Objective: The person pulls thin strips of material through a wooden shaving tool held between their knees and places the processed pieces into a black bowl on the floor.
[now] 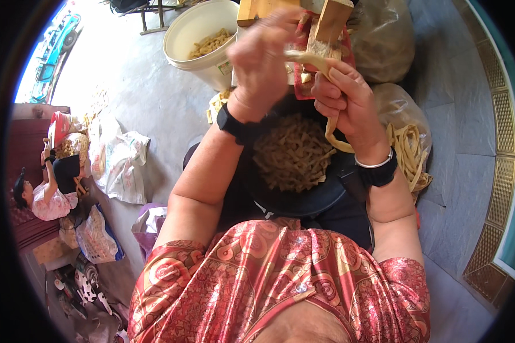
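Grey stone slabs [154, 97] pave the floor all around, bright with sun toward ten o'clock. At nine o'clock another person [43, 194] in a pale flowered top sits low on the floor beside a dark red cloth, with white sacks [123, 163] and filled plastic bags just beside them. Toward seven o'clock more bags [94, 237] lie on the floor.

At twelve o'clock, slightly left, stands a white bucket [197, 40] holding a shallow heap of yellowish cut pieces. Just right of it the left hand [263, 60], with a black wrist band, is raised with its fingers closed on one end of a pale yellow strip [309, 57], pressing it against a wooden cutting block [329, 26] that is wrapped at its foot with red cloth.

Below both hands, at the centre, a black bowl [303, 200] rests on the person's lap, filled with short tan cut pieces [292, 151].

The right hand [349, 100], at one o'clock, grips the same strip in a curled fist; the strip's loose tail loops down from the fist past the wrist, which wears a black band and a white bangle. At three o'clock, touching the right forearm, a clear plastic bag [409, 143] holds more long pale strips. Behind it, at one o'clock, sits a larger filled translucent bag [383, 40]. Along the right edge runs a row of patterned gold tiles [500, 114].
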Available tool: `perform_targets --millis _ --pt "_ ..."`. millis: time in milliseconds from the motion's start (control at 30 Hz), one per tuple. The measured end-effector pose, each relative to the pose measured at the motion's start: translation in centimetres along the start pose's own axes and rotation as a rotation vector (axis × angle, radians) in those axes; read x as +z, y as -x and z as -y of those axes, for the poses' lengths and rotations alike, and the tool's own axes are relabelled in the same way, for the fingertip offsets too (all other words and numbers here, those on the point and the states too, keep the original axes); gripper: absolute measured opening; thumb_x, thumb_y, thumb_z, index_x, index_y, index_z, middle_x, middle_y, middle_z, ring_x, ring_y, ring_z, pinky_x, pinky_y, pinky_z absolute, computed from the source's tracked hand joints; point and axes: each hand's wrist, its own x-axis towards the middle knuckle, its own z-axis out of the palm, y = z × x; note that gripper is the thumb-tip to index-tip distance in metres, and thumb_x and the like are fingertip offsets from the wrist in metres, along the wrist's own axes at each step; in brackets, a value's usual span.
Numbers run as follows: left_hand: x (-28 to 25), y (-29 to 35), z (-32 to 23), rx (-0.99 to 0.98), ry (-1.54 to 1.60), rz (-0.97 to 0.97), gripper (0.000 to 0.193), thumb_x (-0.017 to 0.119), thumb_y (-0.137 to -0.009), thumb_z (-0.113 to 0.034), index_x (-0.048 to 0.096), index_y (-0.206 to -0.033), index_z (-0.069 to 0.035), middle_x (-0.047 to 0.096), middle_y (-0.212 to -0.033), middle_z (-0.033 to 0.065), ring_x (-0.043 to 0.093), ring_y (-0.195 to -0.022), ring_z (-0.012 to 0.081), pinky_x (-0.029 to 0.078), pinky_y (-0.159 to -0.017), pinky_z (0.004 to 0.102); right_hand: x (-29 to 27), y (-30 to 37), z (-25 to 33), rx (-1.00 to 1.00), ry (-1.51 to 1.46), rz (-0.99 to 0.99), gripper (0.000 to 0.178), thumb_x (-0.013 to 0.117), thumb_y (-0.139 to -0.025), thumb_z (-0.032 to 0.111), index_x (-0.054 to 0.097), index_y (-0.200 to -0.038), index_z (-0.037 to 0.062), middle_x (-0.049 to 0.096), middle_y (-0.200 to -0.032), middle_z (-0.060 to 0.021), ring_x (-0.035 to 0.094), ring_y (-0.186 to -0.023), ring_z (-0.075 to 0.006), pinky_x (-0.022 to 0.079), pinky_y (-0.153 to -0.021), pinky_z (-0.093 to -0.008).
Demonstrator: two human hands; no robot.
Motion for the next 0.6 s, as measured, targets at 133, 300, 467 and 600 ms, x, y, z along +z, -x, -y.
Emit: perform_targets --millis 133,300,467,600 --pt "2.0 2.4 -1.4 -0.012 -0.058 0.31 0.033 0.04 -0.092 -0.02 0.059 -0.105 0.004 0.059 -0.108 0.0193 0.061 -0.093 0.0293 0.049 -0.077 0.0317 -2.6 -0.9 -1.8 -0.698 1.113 -0.201 0.019 0.052 -0.09 0.016 0.059 -0.093 -0.0015 0.046 -0.059 0.0034 0.042 -0.052 -0.0042 0.035 -0.043 -0.0205" --pt "2.1 2.2 -1.5 -0.817 0.347 0.313 0.037 0.043 -0.077 -0.004 0.058 -0.111 0.0 0.06 -0.087 0.0073 0.053 -0.069 0.0087 0.044 -0.062 0.0219 -0.8 -0.3 -1.2 -0.333 0.795 -0.343 0.023 0.053 -0.089 0.02 0.059 -0.083 -0.0012 0.057 -0.066 0.0016 0.048 -0.054 -0.0033 0.039 -0.046 -0.0205" --pt "2.2 2.7 -0.9 -0.416 -0.267 0.362 0.021 0.049 -0.067 0.004 0.058 -0.085 0.001 0.058 -0.075 0.0091 0.056 -0.068 0.0157 0.045 -0.06 0.0254 -0.7 0.2 -0.4 -0.098 0.433 -0.39 0.027 0.049 -0.088 0.025 0.054 -0.071 0.0049 0.042 -0.051 0.0057 0.027 -0.039 -0.0023 0.024 -0.037 -0.0188" --pt "1.9 2.4 -0.9 0.062 -0.183 0.369 0.014 0.048 -0.065 0.006 0.055 -0.075 0.0 0.059 -0.073 0.012 0.06 -0.073 0.0243 0.046 -0.062 0.0293 -2.5 0.1 0.4 0.254 -0.03 -0.328 0.026 0.043 -0.085 0.023 0.044 -0.062 0.0105 0.026 -0.046 0.0071 0.022 -0.037 -0.0038 0.019 -0.036 -0.0185"
